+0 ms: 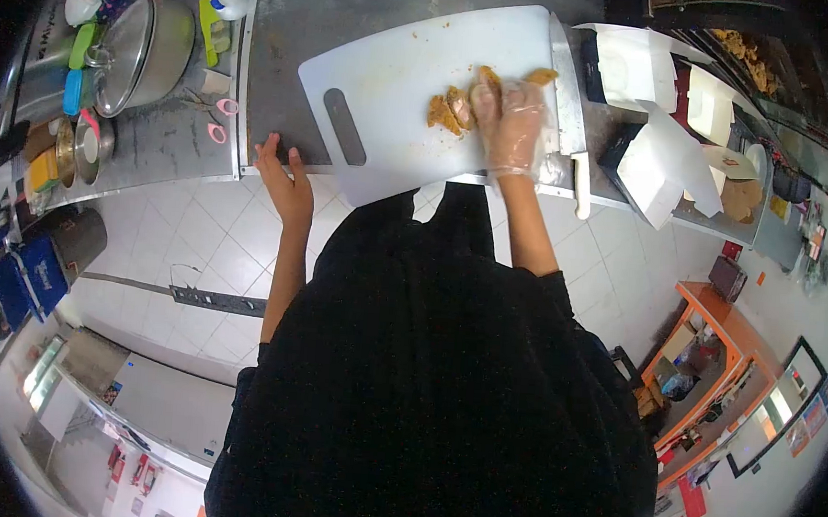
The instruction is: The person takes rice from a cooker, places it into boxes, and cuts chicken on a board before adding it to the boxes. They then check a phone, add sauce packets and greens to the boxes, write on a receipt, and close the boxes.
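On the counter lies a white cutting board point(398, 75) with a handle slot at its left end. Cut pieces of breaded fried chicken point(443, 112), brown outside and pale inside, sit on its right half among crumbs. My right hand point(517, 126), in a clear plastic glove, is closed over the chicken; its fingertips are partly hidden. Along the board's right end lies a large knife point(581, 186) with a white handle, its blade pointing away from me. My bare left hand point(285, 182) rests at the counter's front edge, fingers apart, holding nothing.
White takeaway boxes point(670, 166) stand opened to the right of the knife. Pink-handled scissors point(217, 133) and a lidded metal pot point(165, 49) are on the left. A metal tray of fried food point(749, 61) is at the far right. Tiled floor lies below the counter edge.
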A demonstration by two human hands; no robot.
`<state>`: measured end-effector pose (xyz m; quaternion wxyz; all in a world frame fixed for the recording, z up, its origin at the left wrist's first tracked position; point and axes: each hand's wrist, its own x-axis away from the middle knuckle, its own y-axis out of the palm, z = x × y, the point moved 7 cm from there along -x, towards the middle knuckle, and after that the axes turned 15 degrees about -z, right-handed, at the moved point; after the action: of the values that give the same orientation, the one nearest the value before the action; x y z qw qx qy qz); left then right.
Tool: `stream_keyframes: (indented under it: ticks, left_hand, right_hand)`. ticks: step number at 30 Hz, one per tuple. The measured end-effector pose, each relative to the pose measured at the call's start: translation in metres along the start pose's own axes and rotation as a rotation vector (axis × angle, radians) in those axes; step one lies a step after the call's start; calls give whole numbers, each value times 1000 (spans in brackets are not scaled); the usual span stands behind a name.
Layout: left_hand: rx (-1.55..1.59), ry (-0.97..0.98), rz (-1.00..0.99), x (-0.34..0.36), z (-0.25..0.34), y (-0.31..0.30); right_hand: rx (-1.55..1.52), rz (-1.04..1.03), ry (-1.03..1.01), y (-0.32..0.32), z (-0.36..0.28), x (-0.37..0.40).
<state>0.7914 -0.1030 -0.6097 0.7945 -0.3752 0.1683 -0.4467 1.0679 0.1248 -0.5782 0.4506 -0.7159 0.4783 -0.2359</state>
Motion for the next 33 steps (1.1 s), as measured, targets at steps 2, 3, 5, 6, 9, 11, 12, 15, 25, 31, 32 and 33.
stream_keyframes:
  ticks: [2, 3, 5, 6, 9, 11, 12, 15, 25, 31, 32, 33]
  left_hand:
    - [-1, 0, -3, -1, 1, 0]
    - [4, 3, -6, -2, 1, 1]
    - [9, 7, -13, -4, 2, 3]
    - [10, 9, -16, -5, 2, 4]
    - [4, 38, -21, -8, 5, 6]
    - [-5, 63, -22, -11, 9, 6]
    - [-13, 72, -20, -12, 11, 5]
    - [-17, 88, 9, -15, 13, -1]
    - [-7, 52, 40, -12, 4, -12]
    - [-5, 46, 50, -12, 5, -6]
    - [-19, 42, 45, -12, 6, -5]
    - [-33, 39, 41, -12, 7, -4]
  right_hand:
    - [-63, -66, -17, 6, -17, 6]
    - [-63, -62, -38, 0, -35, 8]
    - [51, -66, -49, -5, -61, 9]
    - [163, -75, -39, -5, -70, 9]
    - [238, -178, -66, 13, -62, 9]
    - [175, -224, -133, 28, -49, 8]
    - [130, -227, -183, 31, -45, 8]
    - [-26, -137, -155, 36, -20, -1]
    - [-2231, -205, 380, 19, 16, -10]
    - [-2510, -518, 37, -5, -15, -10]
    - [-2525, -525, 22, -10, -20, -10]
    - [-2540, -532, 7, -15, -25, -10]
